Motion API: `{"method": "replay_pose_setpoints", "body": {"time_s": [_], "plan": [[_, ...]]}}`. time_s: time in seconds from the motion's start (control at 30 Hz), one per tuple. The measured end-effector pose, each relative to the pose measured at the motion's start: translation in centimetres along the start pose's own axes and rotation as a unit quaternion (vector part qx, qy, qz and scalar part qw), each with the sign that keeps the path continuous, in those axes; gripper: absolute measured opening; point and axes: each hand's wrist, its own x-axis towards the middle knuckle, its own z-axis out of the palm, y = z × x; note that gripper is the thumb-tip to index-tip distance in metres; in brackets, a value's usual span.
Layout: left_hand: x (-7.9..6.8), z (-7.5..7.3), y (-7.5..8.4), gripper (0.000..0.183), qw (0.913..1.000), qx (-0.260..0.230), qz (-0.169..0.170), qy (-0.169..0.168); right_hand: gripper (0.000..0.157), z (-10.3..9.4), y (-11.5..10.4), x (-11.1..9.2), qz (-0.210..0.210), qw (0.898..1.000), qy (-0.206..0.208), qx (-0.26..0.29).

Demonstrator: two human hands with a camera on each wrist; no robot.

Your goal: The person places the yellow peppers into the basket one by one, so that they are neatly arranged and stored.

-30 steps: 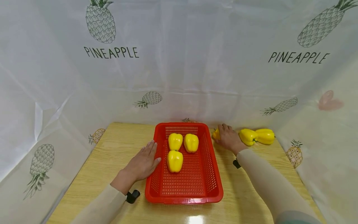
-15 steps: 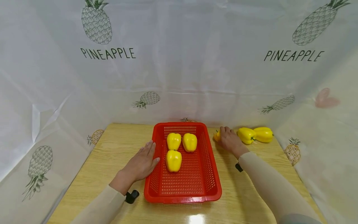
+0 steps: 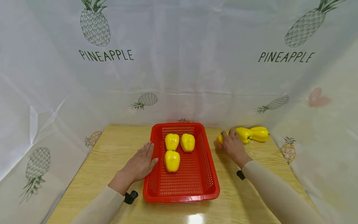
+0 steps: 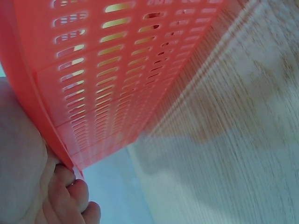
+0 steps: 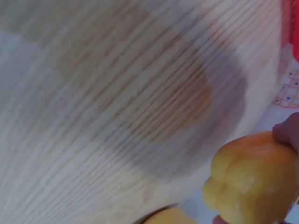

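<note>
A red plastic basket (image 3: 208,168) stands in the middle of the table, with three yellow bell peppers (image 3: 172,161) inside it. My left hand (image 3: 139,163) rests on the basket's left rim, its fingers fairly straight; the left wrist view shows the perforated side wall below it. To the right of the basket, my right hand (image 3: 234,146) grips another yellow bell pepper (image 5: 257,177) between thumb and fingers. The fingers partly cover that pepper in the head view. Two more yellow bell peppers (image 3: 259,134) lie touching just beyond this hand, at the table's back right.
A pale wooden table (image 3: 112,146) carries everything. White sheeting (image 3: 179,68) printed with pineapples hangs behind the table and along both sides. One loose pepper (image 5: 170,217) shows at the bottom of the right wrist view.
My right hand has moved a little right and toward me with the pepper, away from the basket. The left hand keeps its place on the rim. The head view has shifted slightly.
</note>
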Motion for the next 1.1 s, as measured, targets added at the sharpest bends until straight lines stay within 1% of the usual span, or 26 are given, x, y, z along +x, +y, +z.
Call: {"method": "replay_pose_setpoints", "body": {"time_s": [0.2,0.3,0.5,0.63,0.73,0.83,1.0,1.1], "plan": [[-0.2,0.1,-0.2,0.076,1.0000,-0.005,0.000,-0.006,0.054,-1.6,-0.8,-1.9,0.052,0.997,-0.017,0.044],[-0.2,0.0,-0.2,0.076,1.0000,-0.003,0.001,-0.004,0.055,-2.4,-1.4,-2.9,0.066,0.995,-0.040,0.056],[0.0,-0.4,-0.4,0.075,0.9999,0.012,0.004,0.002,0.055,-3.0,-2.9,-4.6,0.089,0.990,-0.092,0.054],[0.0,-0.5,-0.5,0.075,0.9999,0.010,0.004,0.004,0.055,-3.0,-3.5,-4.9,0.096,0.987,-0.122,0.035],[0.1,-0.5,-0.5,0.076,0.9999,0.008,0.005,0.007,0.055,-2.9,-3.6,-5.0,0.097,0.987,-0.130,0.018],[0.1,-0.4,-0.5,0.076,1.0000,0.006,0.006,0.005,0.063,-3.0,-3.6,-5.1,0.108,0.985,-0.137,0.018],[0.1,-0.3,-0.3,0.076,1.0000,0.003,0.007,-0.001,0.086,-3.2,-3.7,-5.4,0.119,0.980,-0.157,0.018],[0.1,-0.2,-0.2,0.076,1.0000,-0.003,0.009,-0.002,0.093,-3.5,-3.7,-5.7,0.119,0.980,-0.160,0.018]]}}
